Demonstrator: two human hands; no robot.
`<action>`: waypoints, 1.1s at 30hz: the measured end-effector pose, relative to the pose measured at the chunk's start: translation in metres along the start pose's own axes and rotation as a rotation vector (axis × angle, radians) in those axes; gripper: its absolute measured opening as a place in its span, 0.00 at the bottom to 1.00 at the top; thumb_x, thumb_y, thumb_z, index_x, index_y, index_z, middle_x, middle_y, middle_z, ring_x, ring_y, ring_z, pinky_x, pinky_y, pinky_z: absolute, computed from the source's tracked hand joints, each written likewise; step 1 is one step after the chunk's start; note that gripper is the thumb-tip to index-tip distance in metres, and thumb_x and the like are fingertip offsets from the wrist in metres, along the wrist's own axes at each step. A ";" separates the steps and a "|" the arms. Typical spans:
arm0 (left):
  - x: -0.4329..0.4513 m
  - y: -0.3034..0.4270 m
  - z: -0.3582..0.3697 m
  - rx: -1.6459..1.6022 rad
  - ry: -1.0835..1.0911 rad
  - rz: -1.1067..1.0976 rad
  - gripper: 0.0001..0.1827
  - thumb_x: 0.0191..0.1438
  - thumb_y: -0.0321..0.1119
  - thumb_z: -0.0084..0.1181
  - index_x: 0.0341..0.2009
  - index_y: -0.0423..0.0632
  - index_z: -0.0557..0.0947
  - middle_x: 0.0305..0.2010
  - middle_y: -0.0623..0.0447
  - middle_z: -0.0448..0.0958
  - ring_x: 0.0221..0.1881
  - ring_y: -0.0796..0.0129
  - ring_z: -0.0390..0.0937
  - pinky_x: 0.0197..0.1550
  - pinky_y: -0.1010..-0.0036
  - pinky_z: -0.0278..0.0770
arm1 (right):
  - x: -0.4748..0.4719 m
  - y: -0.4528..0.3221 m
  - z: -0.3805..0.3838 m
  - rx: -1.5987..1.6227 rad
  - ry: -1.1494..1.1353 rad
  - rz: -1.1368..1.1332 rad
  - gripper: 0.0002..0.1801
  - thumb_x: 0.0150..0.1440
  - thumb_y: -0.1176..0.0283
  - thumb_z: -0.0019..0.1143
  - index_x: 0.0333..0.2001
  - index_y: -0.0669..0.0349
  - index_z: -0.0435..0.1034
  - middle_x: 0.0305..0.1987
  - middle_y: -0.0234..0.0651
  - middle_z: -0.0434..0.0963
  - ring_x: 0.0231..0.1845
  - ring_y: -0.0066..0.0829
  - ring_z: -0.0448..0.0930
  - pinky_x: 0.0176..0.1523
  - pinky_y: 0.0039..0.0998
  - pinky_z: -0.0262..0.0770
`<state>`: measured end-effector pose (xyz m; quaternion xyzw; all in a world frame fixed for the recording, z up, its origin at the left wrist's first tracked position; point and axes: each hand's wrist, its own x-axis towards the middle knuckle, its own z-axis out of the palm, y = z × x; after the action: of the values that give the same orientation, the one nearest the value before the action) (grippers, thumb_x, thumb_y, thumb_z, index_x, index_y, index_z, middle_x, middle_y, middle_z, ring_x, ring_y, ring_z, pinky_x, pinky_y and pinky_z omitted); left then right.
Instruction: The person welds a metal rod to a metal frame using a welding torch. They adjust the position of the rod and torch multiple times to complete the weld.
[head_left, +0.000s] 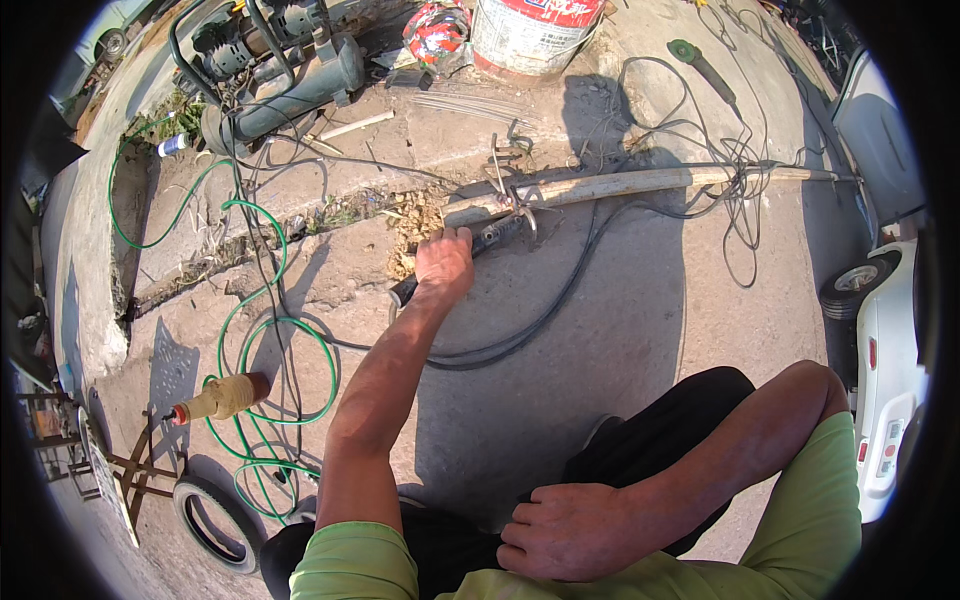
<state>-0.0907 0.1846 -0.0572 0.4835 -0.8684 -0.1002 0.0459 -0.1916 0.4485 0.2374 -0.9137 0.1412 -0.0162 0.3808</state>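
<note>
My left hand is closed around a black tubular handle, apparently a welding electrode holder, low over the concrete. A cable leaves its lower end. Just beyond, a long, pale, rust-stained metal pipe lies on the ground. Bent metal rods and a curved metal piece sit at its near end; whether they are joined to it cannot be told. Crumbled yellowish material lies beside the pipe end. My right hand rests in my lap against black trousers, fingers curled and palm hidden.
Thin rods lie before a paint bucket. An air compressor stands far left. Dark cables, a green hose, a bottle, a tyre and an angle grinder surround me. A white car stands right.
</note>
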 end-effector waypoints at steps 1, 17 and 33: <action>0.000 0.000 -0.002 -0.004 -0.016 0.000 0.15 0.54 0.29 0.59 0.47 0.47 0.82 0.49 0.43 0.84 0.55 0.48 0.82 0.57 0.53 0.80 | 0.000 0.000 0.001 0.002 0.004 -0.003 0.08 0.62 0.68 0.59 0.37 0.63 0.74 0.30 0.36 0.78 0.33 0.30 0.82 0.36 0.30 0.79; -0.001 -0.002 -0.006 -0.013 -0.061 0.018 0.14 0.59 0.31 0.56 0.49 0.47 0.83 0.50 0.42 0.84 0.56 0.48 0.82 0.56 0.54 0.82 | 0.002 -0.001 -0.001 -0.005 0.001 0.014 0.08 0.61 0.68 0.58 0.37 0.62 0.73 0.31 0.34 0.78 0.34 0.30 0.82 0.38 0.30 0.78; -0.006 -0.012 0.009 0.000 -0.064 -0.021 0.19 0.55 0.38 0.62 0.51 0.46 0.84 0.51 0.42 0.83 0.55 0.48 0.82 0.56 0.55 0.82 | 0.003 0.000 -0.011 0.065 -0.163 0.028 0.10 0.65 0.69 0.58 0.42 0.65 0.73 0.36 0.38 0.79 0.40 0.33 0.83 0.44 0.33 0.80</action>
<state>-0.0796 0.1847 -0.0686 0.4893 -0.8642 -0.1159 0.0171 -0.1897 0.4405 0.2449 -0.8970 0.1218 0.0590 0.4209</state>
